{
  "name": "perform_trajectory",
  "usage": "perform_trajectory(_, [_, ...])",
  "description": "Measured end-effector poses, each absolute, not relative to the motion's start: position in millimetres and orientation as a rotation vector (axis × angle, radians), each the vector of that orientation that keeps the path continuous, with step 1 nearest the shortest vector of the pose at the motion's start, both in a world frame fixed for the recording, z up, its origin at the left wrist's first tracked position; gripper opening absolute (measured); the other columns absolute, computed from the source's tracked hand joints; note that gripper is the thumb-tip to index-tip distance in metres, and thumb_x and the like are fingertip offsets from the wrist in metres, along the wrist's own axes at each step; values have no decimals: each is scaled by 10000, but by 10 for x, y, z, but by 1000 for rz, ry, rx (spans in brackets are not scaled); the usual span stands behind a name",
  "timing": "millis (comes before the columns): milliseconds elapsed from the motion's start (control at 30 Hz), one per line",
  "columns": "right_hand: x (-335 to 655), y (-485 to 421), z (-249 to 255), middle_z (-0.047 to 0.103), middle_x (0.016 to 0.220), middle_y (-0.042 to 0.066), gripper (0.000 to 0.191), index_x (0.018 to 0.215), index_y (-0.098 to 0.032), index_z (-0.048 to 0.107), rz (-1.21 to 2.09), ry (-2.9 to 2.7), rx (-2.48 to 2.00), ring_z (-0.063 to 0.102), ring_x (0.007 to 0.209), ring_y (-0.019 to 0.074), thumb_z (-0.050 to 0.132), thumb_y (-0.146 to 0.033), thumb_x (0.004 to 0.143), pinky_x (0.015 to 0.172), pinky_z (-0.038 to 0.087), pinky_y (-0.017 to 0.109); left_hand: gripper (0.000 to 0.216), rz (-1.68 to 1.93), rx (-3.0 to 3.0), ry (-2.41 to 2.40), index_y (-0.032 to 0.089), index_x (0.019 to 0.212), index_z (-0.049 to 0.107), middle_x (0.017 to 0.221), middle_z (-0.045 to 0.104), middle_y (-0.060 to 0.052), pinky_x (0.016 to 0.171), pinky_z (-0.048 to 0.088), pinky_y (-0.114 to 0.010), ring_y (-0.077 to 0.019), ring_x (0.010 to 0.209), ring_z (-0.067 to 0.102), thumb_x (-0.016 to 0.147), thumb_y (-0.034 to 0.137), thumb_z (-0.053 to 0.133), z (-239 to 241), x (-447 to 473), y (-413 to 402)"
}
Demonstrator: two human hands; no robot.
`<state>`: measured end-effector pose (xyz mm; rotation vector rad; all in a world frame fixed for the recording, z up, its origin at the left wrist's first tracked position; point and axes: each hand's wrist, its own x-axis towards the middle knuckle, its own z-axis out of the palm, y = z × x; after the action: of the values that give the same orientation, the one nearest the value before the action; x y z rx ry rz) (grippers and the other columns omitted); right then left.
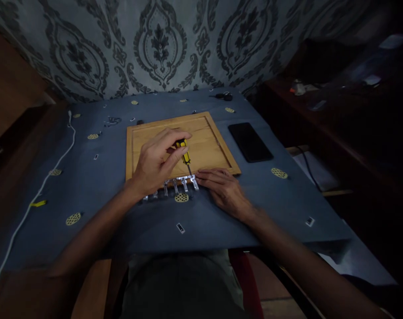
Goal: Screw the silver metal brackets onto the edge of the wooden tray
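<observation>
My left hand (156, 161) is closed around a yellow-and-black screwdriver (184, 153), holding it upright with its tip down on the right end of a metal strip with several prongs (174, 185). The strip lies on the blue cloth, just in front of the near edge of a wooden tray (214, 141). My right hand (221, 188) lies flat on the cloth, fingers stretched out and pressing on the strip's right end beside the screwdriver tip.
A black phone (250, 141) lies right of the tray. A white cable (51, 170) runs down the left of the blue-covered table (271, 204). Small dark objects (223, 95) sit at the far edge by the patterned wall. Dark furniture stands to the right.
</observation>
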<state>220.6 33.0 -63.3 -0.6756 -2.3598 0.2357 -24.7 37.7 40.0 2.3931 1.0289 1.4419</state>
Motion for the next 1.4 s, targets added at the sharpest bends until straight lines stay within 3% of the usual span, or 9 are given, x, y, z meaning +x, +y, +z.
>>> perform_trajectory(367, [2203, 329, -639, 766, 1292, 68, 466, 1298, -263, 705, 260, -2365, -687, 691, 1247, 232, 485, -31, 959, 1017, 532, 460, 193, 1407, 2448, 1001, 178, 1182, 695, 1011, 714, -47, 765, 600, -212, -116, 877, 690, 1018, 208, 598, 369, -207, 357])
perform_trajectory(700, [2211, 337, -660, 767, 1286, 94, 431, 1273, -224, 722, 233, -2364, -683, 698, 1237, 247, 500, -34, 957, 1020, 547, 473, 205, 1345, 2558, 917, 181, 1204, 688, 1022, 743, -57, 825, 595, -271, -152, 958, 701, 1026, 197, 587, 436, -193, 368])
perform_trajectory(1000, [2208, 339, -647, 768, 1286, 78, 474, 1300, -272, 721, 261, -2381, -700, 697, 1241, 255, 483, -48, 956, 1016, 559, 510, 213, 1276, 2597, 880, 202, 1199, 723, 1006, 721, -62, 824, 581, -317, -169, 937, 697, 1016, 213, 614, 468, -128, 387])
perform_trajectory(1400, [2207, 338, -647, 772, 1277, 84, 438, 1271, -242, 727, 236, -2374, -693, 703, 1237, 247, 493, -47, 957, 1012, 565, 493, 154, 1348, 2465, 946, 159, 1115, 664, 1051, 761, -43, 777, 598, -231, -134, 919, 724, 970, 209, 670, 472, -14, 407])
